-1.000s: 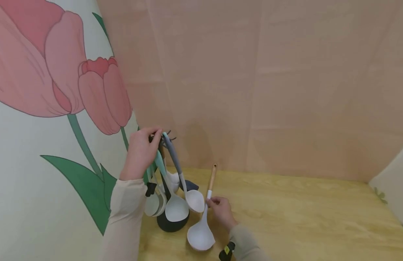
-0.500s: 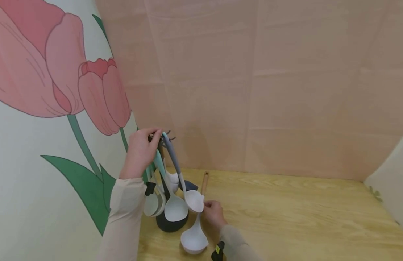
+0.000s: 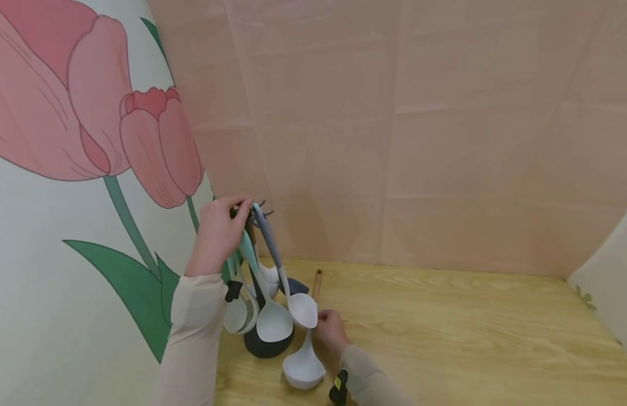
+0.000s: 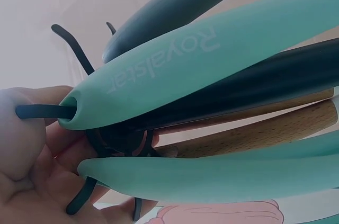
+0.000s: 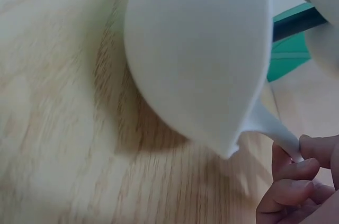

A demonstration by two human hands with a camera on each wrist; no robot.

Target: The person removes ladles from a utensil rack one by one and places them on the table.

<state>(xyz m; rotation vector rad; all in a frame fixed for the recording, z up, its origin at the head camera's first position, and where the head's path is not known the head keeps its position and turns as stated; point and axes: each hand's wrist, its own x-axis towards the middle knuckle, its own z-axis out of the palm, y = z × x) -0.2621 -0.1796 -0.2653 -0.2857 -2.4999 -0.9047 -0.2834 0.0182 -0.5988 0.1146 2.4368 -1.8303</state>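
Note:
My left hand (image 3: 217, 234) holds the top of a black rotating utensil rack, its fingers around the hooked hub (image 4: 119, 139). Mint-handled utensils (image 4: 153, 75) and others hang from the hooks. Low at the rack's right side is a white ladle (image 3: 303, 369) with a wooden handle (image 3: 318, 285). My right hand (image 3: 334, 331) pinches the ladle's white neck between thumb and fingers. In the right wrist view the ladle's bowl (image 5: 196, 49) fills the middle, over the wood surface. A hanging grey-handled ladle (image 3: 303, 310) hides part of the held ladle's shaft in the head view.
The rack's black round base (image 3: 265, 348) stands on the wood-grain table (image 3: 445, 327), close to the tulip-painted wall (image 3: 115, 316) on the left. A dark blue utensil head (image 3: 295, 286) hangs behind. A pinkish cloth (image 3: 420, 141) covers the back.
My right hand has shifted left with the ladle, toward the rack, and the ladle's wooden handle end sits lower in view. The left hand keeps its place on the rack top.

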